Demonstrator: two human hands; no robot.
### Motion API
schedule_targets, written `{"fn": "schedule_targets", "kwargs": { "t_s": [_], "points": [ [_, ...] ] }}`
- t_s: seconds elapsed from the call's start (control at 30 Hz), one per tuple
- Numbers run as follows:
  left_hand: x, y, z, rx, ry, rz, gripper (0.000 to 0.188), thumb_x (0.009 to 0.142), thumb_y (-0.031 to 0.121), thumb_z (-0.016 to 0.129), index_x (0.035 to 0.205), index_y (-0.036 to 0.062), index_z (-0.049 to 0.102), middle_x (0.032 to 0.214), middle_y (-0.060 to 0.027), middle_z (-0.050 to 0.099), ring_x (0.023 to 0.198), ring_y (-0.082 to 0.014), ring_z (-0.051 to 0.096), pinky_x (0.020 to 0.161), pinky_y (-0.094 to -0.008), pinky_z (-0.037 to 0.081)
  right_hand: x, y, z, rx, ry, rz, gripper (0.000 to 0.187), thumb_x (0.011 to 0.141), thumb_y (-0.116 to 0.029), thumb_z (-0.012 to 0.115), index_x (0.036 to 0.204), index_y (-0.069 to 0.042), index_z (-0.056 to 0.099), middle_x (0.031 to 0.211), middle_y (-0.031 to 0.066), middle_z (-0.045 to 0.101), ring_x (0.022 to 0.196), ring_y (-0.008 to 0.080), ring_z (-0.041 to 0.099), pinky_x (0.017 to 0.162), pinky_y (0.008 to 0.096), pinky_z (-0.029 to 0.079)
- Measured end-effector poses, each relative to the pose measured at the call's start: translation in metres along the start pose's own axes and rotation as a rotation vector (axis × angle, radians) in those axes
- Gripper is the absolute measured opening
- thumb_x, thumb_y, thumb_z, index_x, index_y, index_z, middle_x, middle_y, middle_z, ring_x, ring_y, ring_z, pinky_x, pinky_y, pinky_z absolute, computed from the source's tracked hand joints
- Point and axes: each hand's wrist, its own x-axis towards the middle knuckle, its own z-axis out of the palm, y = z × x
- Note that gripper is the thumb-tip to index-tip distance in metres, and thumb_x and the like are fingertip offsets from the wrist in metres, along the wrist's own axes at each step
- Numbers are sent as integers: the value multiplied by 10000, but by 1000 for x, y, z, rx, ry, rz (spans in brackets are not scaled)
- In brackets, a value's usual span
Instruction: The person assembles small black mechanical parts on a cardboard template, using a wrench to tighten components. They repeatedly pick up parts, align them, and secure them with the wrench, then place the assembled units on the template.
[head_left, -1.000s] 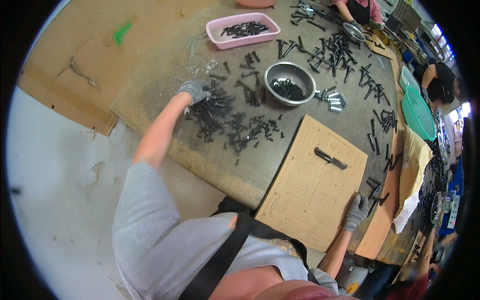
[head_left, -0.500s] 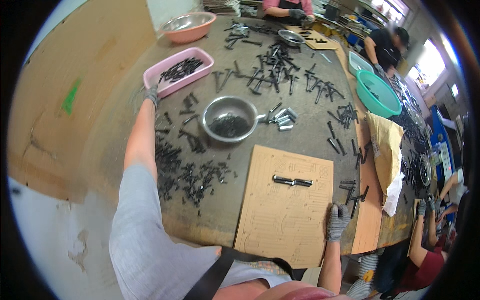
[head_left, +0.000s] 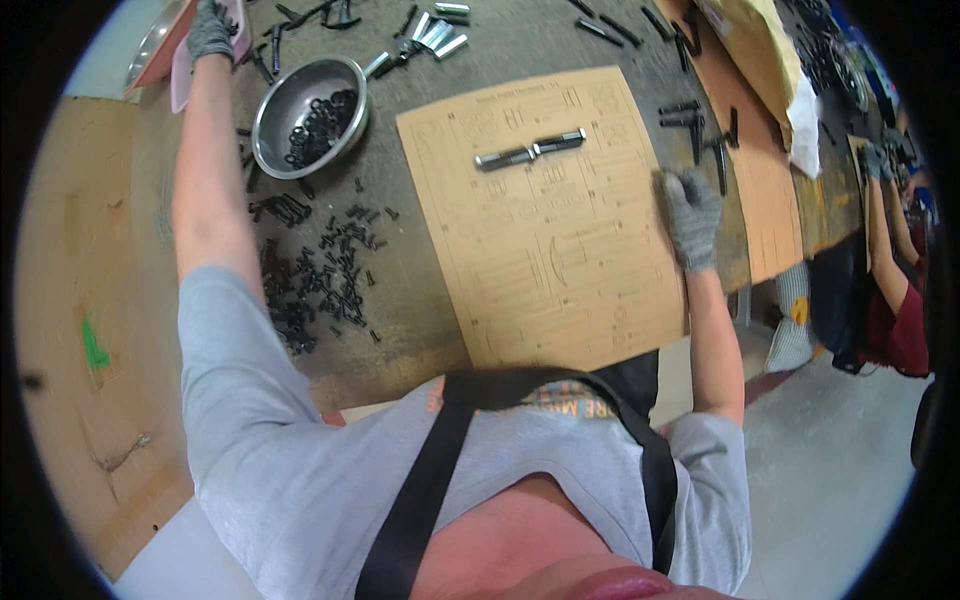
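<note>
My left hand (head_left: 210, 32), in a grey knitted glove, reaches over a pink tray (head_left: 181, 75) that holds black bolts. The top of the picture crops its fingertips, so its grip does not show. A printed cardboard sheet (head_left: 590, 290) lies before me, its lower end past the table edge. Two black bolts with silver ends (head_left: 530, 150) rest on it, end to end. Beside the sheet's right edge, my gloved right hand (head_left: 692, 220) has its fingers curled closed; anything inside them is hidden.
A steel bowl (head_left: 272, 135) holds small black rings. Short black screws (head_left: 340, 270) are heaped below it. Silver sleeves (head_left: 436, 36) lie behind the sheet, and loose black bolts (head_left: 696, 135) lie right. A brown paper bag (head_left: 755, 50) and a co-worker's gloved hands (head_left: 875, 160) are farther right.
My view has tilted down toward my body, so everything sits higher in the picture. My left hand has moved from the tray's near corner to over the tray. My right hand stays beside the sheet.
</note>
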Motion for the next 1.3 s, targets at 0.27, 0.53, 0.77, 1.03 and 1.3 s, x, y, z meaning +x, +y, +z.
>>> {"fn": "schedule_targets", "kwargs": {
  "t_s": [0.27,0.53,0.77,1.03,1.3],
  "points": [
    [-318,-28,38,73,-500,188,418,879,334,614,1180,48,566,1070,-83,624,991,-234,589,895,-339,469,2,9,0,107,27,21,170,872,-65,611,1013,22,648,925,70,661,860,131,595,812,257,468],
    [-541,-59,40,152,-314,-165,603,935,393,509,1349,-32,401,1336,-176,472,1251,-244,425,1055,-335,314,9,5,2,-51,-78,-59,229,883,-118,598,1064,13,647,1036,95,667,948,176,610,895,286,452],
    [-559,-55,35,161,-224,-105,582,930,405,513,1356,22,413,1315,-186,495,1230,-287,454,1034,-343,343,-15,-4,-4,-55,-170,-153,218,898,-120,588,1076,-10,650,1082,99,648,1008,183,593,921,297,442],
    [-525,-58,-65,1419,54,70,755,810,629,517,1371,133,422,1420,-186,356,1350,-348,261,1110,-468,176,1,-55,15,56,-254,-247,230,897,-122,599,1088,1,636,1079,89,639,988,179,589,890,300,460],
    [-519,-75,-73,1329,-26,161,397,875,426,536,1151,153,616,1215,-64,563,1095,-246,551,920,-350,445,-28,-127,73,101,-447,-449,171,850,-32,613,1007,-30,681,963,76,682,939,162,624,849,276,472]
  ]
}}
